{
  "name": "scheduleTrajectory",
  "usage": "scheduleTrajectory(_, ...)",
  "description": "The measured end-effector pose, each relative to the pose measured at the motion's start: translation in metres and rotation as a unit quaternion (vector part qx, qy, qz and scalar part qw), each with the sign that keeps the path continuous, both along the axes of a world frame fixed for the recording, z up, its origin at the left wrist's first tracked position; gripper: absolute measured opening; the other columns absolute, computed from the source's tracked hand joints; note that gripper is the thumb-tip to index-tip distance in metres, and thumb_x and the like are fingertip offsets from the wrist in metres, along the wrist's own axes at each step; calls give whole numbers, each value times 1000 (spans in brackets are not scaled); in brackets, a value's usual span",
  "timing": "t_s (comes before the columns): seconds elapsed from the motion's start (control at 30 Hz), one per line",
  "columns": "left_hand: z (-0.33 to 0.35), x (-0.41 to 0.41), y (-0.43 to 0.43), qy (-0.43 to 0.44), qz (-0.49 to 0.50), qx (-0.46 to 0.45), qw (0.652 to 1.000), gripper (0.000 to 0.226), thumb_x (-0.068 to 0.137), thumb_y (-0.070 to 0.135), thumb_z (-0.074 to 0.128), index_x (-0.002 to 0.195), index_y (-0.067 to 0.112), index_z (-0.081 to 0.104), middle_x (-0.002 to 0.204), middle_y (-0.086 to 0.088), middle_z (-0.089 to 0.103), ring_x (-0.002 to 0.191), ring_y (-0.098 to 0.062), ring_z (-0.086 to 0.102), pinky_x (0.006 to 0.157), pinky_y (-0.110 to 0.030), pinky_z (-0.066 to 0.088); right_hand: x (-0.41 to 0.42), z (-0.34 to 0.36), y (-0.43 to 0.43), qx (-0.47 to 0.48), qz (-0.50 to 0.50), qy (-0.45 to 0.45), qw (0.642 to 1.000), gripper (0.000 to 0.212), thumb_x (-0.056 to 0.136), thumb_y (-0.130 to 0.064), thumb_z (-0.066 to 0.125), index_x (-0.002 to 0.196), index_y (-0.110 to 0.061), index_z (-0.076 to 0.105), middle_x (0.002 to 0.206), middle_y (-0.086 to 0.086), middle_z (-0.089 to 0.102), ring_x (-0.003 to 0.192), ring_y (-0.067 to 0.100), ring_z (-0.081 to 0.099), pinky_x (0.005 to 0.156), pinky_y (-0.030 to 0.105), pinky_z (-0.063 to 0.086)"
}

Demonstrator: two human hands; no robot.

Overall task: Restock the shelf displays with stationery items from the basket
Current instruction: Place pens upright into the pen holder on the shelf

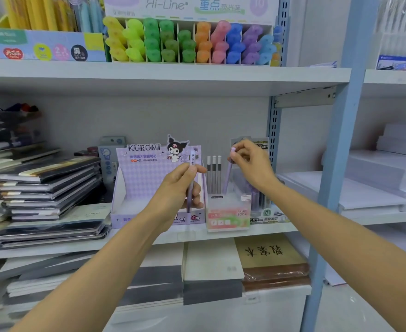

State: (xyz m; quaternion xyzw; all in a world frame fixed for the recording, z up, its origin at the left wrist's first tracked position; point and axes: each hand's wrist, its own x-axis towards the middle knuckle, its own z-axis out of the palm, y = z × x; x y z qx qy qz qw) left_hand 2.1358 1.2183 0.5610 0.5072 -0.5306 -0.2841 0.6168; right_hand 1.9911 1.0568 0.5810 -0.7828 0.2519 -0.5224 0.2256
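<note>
The left hand (180, 188) curls round a slim purple tube (192, 160), held upright before the KUROMI display box (144, 180). The right hand (252, 164) pinches the cap of a second purple tube (228, 176), tilted, its lower end hidden behind the Fruit Soda box (228, 218). Three grey-and-white sticks (214, 173) stand between the hands. Stacked notebooks (48, 185) crowd the shelf (53, 248) on the left, with highlighters (187, 41) above.

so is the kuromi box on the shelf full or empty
Nearly empty where visible: the lilac cardboard Kuromi display box shows bare white inside on its left; the left hand, gripping a slim purple tube, hides the rest.
</note>
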Motion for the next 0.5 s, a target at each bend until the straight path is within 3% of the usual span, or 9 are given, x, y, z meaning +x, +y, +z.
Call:
scheduleTrajectory(0.13,-2,2,-1,12,-2,2,1000,25,104,30,40,108,16,60,56,8,37,48,-9,31,44,-20,33,1,3,-3,-17,-11,6,1000,10,97,-21,57,99,-12,60,82,-4,71,82,3,65,73,7,41)
scheduleTrajectory(0.23,-4,4,-4,25,11,10,1000,21,103,25,41,105,14,59,60,5,42,50,-9,34,45,-20,32,1,1,-4,-21,-18,29,999,11,96,-18,57,100,-8,61,85,-2,72,85,6,65,73,7,40)
scheduleTrajectory(0.4,-8,5,-4,19,-13,16,1000,24,104,22,41,104,12,63,62,2,50,51,-10,42,47,-22,40,-2,6,-6,-37,-17,91,995,8,96,-16,57,97,-8,59,87,3,74,88,17,68,85,31,49)
scheduleTrajectory(0.5,-10,6,-3,-28,-18,20,999,26,104,31,40,107,21,64,62,4,52,54,-12,47,52,-25,44,2,5,-7,-44,-14,90,995,13,95,-14,57,107,-12,55,81,2,74,81,18,66,79,34,49)
